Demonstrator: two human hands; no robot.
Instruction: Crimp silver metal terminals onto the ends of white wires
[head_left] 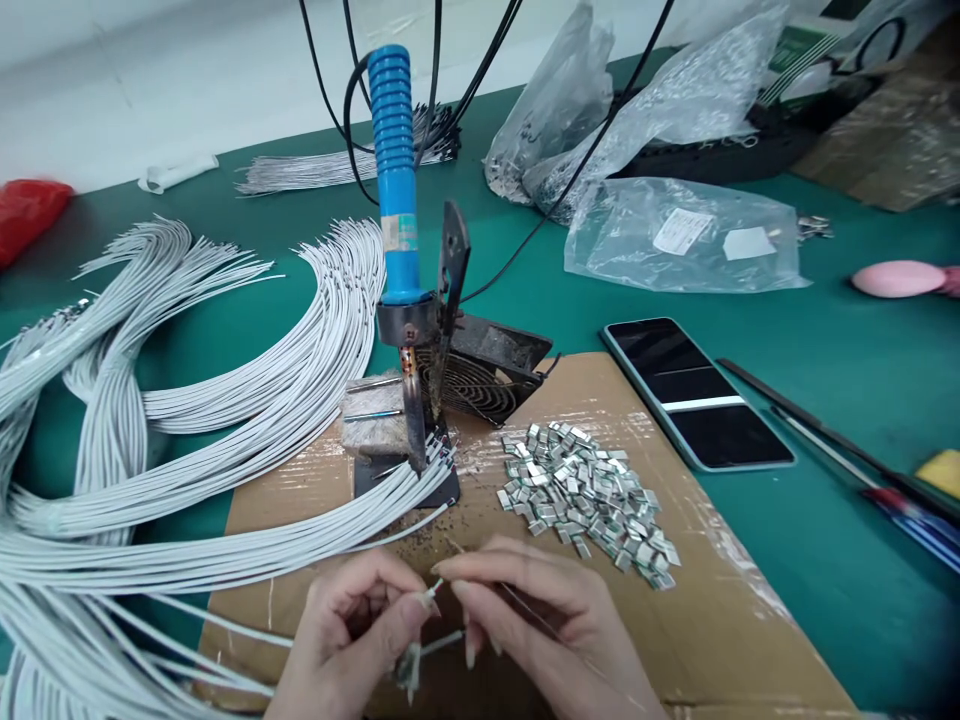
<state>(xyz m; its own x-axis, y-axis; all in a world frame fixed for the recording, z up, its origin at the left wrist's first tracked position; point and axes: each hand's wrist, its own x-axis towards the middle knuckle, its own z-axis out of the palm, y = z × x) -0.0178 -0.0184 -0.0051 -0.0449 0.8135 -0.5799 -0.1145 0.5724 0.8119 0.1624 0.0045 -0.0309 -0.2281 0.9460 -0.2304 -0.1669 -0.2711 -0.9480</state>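
My left hand (367,625) pinches a white cable between thumb and forefinger, its short end (434,590) poking out toward the right. Close against that tip are the fingertips of my right hand (536,620), bent together; what they grip is too small to make out. A thin strand (525,603) crosses the right hand's fingers. Below, another white cable piece (442,643) shows between the hands, beside a blurred pale bit (409,670) under the left fingers. Several small metal-cased connectors (585,490) lie heaped on the cardboard (720,620) beyond the right hand.
A blue-handled soldering iron (395,170) stands tip-down in a stand, beside a block (373,415) and a black fan (487,370). White cable bundles (247,500) fill the left. Rightward lie a phone (697,395), tweezers (817,430) and plastic bags (682,235). Black cords hang behind.
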